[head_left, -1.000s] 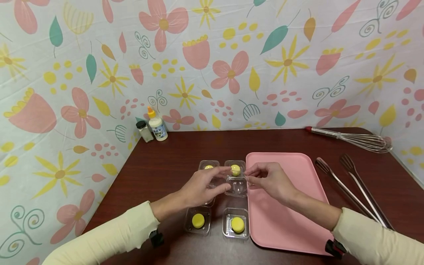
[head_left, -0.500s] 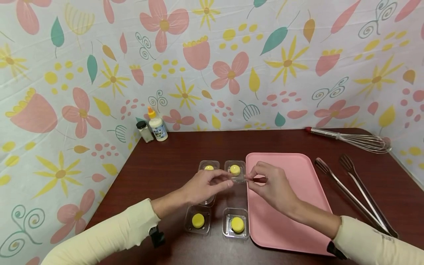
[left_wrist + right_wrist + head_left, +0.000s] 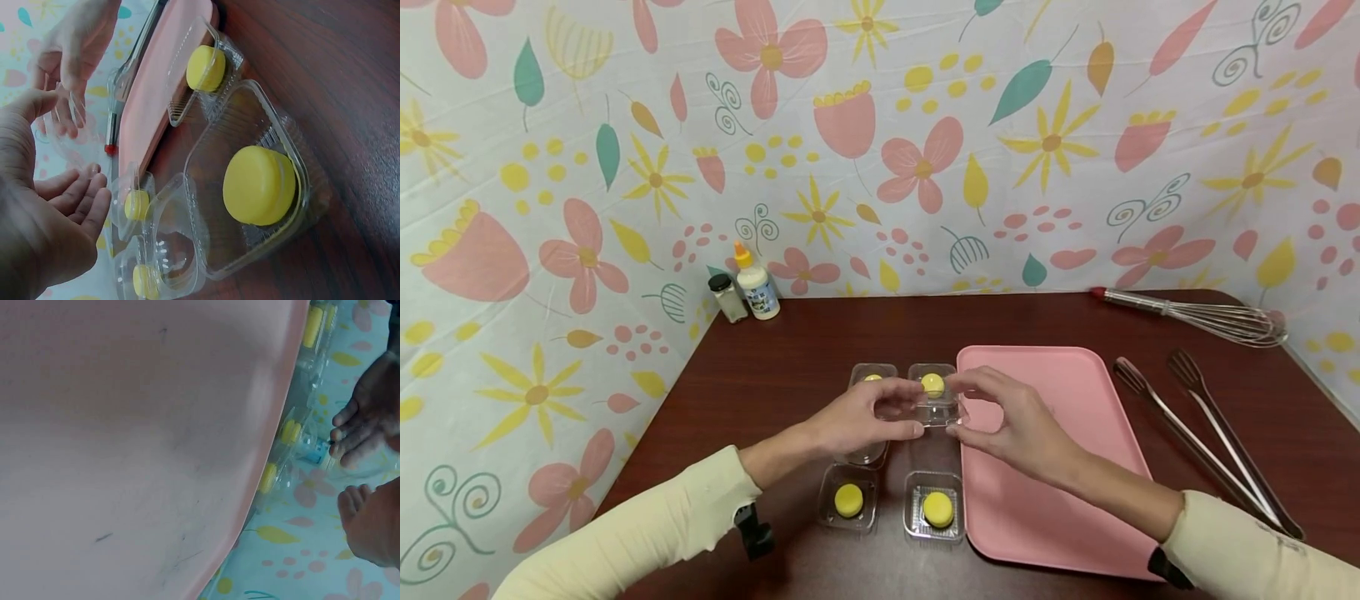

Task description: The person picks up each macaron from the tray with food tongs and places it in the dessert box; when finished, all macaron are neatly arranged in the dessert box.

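Between my two hands is a clear plastic lid [image 3: 938,416], raised above the table in the left wrist view. My left hand [image 3: 861,417] holds its left side between thumb and fingers. On the right side, my right hand [image 3: 1026,421] holds its edge with the thumb below and fingers above. Just behind the hands sits a clear box with a yellow macaron [image 3: 932,384]. Another macaron [image 3: 872,379] in a box is partly hidden by my left hand. Nearer are two uncovered boxes, with a macaron [image 3: 848,500] at left and a macaron [image 3: 937,509] at right.
A pink tray [image 3: 1052,500] lies right of the boxes. Beyond it are metal tongs [image 3: 1202,442] and a whisk [image 3: 1195,315]. A glue-like bottle [image 3: 758,287] and a small jar [image 3: 727,298] stand at the back left. Another clear lid [image 3: 868,454] lies under my left hand.
The lid has been turned between the hands, from facing up, through nearly edge-on, to a tilt now. My right fingers have spread from a pinch to a wider hold.
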Available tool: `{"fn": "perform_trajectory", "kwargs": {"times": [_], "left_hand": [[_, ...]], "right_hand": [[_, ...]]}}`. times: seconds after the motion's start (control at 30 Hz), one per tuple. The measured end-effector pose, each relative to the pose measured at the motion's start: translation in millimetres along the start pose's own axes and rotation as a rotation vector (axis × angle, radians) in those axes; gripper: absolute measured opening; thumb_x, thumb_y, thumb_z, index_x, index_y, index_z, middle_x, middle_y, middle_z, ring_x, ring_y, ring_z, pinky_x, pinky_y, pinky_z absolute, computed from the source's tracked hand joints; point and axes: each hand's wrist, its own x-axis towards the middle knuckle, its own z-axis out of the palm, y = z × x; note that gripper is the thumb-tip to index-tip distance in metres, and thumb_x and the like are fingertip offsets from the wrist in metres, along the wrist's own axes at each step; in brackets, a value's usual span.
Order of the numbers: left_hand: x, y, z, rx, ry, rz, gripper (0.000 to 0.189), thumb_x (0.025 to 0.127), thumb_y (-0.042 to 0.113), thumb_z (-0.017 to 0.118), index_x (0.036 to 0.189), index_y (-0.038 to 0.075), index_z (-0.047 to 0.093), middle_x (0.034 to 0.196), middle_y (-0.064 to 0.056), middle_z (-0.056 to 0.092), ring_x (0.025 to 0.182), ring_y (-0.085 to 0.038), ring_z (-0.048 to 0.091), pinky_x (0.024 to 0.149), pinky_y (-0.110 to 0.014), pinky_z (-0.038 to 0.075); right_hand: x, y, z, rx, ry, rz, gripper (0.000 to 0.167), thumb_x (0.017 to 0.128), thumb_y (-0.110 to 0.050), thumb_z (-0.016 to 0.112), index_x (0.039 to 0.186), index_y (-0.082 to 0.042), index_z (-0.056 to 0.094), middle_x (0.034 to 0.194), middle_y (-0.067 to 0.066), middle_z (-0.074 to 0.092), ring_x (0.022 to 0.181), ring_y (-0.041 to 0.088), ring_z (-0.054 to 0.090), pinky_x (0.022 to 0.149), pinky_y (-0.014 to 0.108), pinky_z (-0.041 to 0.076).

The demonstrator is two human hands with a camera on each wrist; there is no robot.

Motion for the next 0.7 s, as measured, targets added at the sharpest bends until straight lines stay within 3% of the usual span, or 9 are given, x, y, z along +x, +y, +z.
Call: {"fn": "perform_trajectory", "kwargs": {"times": [0.13, 0.23, 0.4, 0.6, 0.7], "left_hand": [[-3.5, -2.5, -0.8, 0.038, -0.010, 0.020, 0.067, 0.095, 0.024, 0.081, 0.153, 0.004, 0.054, 0.148, -0.013, 0.061, 0.129, -0.019, 0.061, 0.107, -0.040, 0.053], [-6.0, -4.2, 1.2, 0.045, -0.019, 0.044, 0.070, 0.093, 0.024, 0.083, 0.155, 0.009, 0.052, 0.149, -0.009, 0.060, 0.131, -0.016, 0.058, 0.107, -0.046, 0.053], [-7.5, -8.7, 4.9, 0.137, -0.010, 0.132, 0.074, 0.090, 0.023, 0.087, 0.155, 0.013, 0.052, 0.147, 0.001, 0.062, 0.130, -0.011, 0.058, 0.107, -0.041, 0.052], [-10.9, -13.6, 7.2, 0.255, 0.003, 0.296, 0.077, 0.088, 0.022, 0.090, 0.153, 0.006, 0.052, 0.148, -0.003, 0.061, 0.132, -0.014, 0.058, 0.110, -0.037, 0.050], [-14.3, -15.5, 8.9, 0.313, 0.009, 0.327, 0.078, 0.088, 0.026, 0.091, 0.153, 0.007, 0.052, 0.148, -0.003, 0.061, 0.131, -0.015, 0.059, 0.108, -0.040, 0.051]], "right_hand": [[0.0, 4, -5, 0.138, -0.139, 0.169, 0.071, 0.087, -0.026, 0.092, 0.146, -0.002, 0.061, 0.146, 0.013, 0.064, 0.133, 0.036, 0.062, 0.110, 0.048, 0.050], [0.5, 8, -7, 0.207, -0.232, 0.223, 0.076, 0.089, -0.032, 0.089, 0.149, 0.001, 0.057, 0.150, 0.017, 0.060, 0.138, 0.038, 0.057, 0.114, 0.052, 0.044], [0.5, 10, -7, 0.214, -0.303, 0.206, 0.075, 0.087, -0.032, 0.091, 0.147, 0.002, 0.059, 0.146, 0.013, 0.063, 0.135, 0.034, 0.060, 0.114, 0.052, 0.045], [-4.3, 7, -4, 0.146, -0.277, 0.157, 0.073, 0.084, -0.036, 0.093, 0.142, -0.003, 0.064, 0.140, 0.007, 0.068, 0.129, 0.032, 0.065, 0.109, 0.053, 0.050], [-8.0, 6, -2, 0.111, -0.269, 0.137, 0.073, 0.083, -0.037, 0.094, 0.142, -0.005, 0.065, 0.139, 0.006, 0.069, 0.127, 0.032, 0.067, 0.107, 0.053, 0.052]]}}
